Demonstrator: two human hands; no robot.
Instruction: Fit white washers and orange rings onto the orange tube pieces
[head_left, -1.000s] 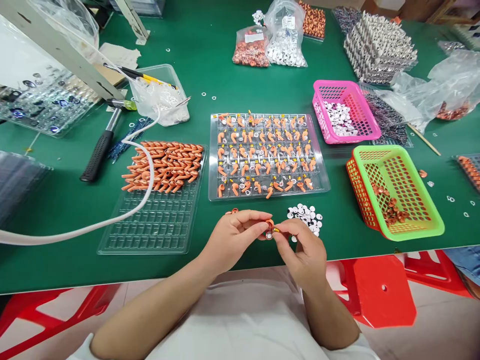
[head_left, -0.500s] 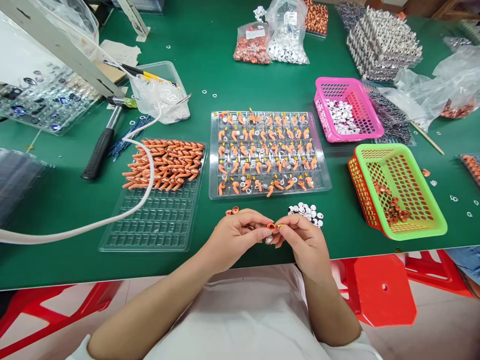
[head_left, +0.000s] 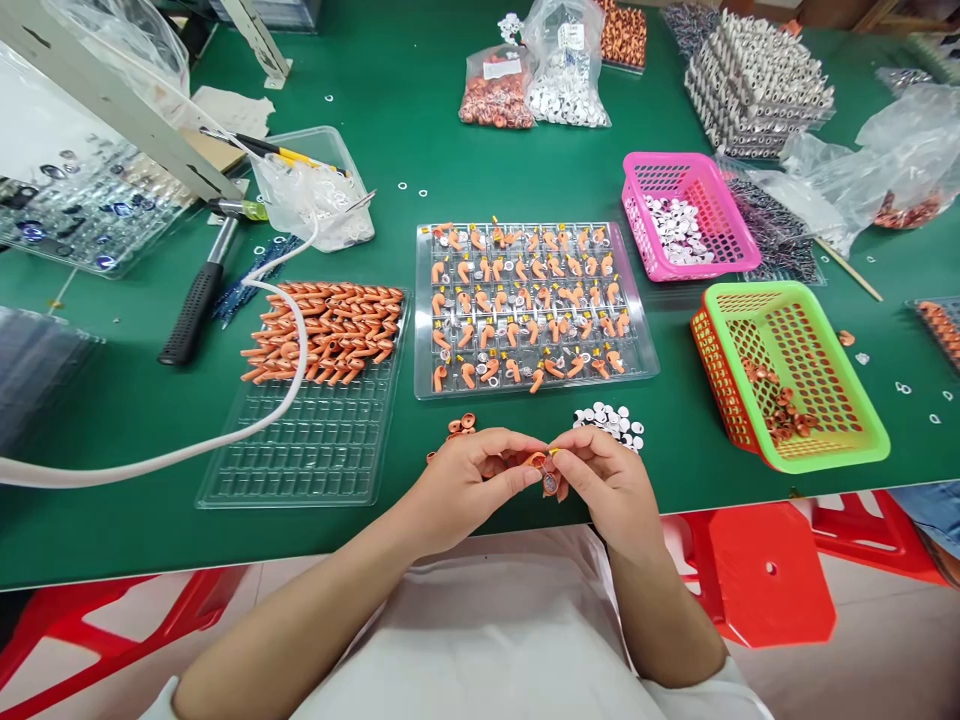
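Close to the table's front edge, my left hand (head_left: pixel 476 485) pinches a small copper-orange earbud shell (head_left: pixel 535 460) between thumb and fingertips. My right hand (head_left: pixel 611 485) almost meets it, its fingertips closed on a tiny yellow-ended part (head_left: pixel 554 452). A round silver disc (head_left: pixel 550 485) hangs just below, between the two hands; what it is attached to is hard to make out. Several loose orange caps (head_left: pixel 461 425) lie beyond my left hand, and a pile of white and black discs (head_left: pixel 611 422) lies beyond my right. Ahead is a clear tray (head_left: pixel 649 368) with rows of orange earbud pieces.
Left of it, another clear tray (head_left: pixel 289 480) holds orange stems (head_left: pixel 322 330). A hammer (head_left: pixel 193 310) and a white hose (head_left: pixel 225 445) lie further left. To the right stand a pink basket (head_left: pixel 739 225) and a green basket (head_left: pixel 862 420). Filled bags (head_left: pixel 495 90) sit at the back.
The hands stay together with the shell and the yellow-ended part. The silver disc has shifted slightly right and down and shows more fully. More loose caps show beside my left hand.
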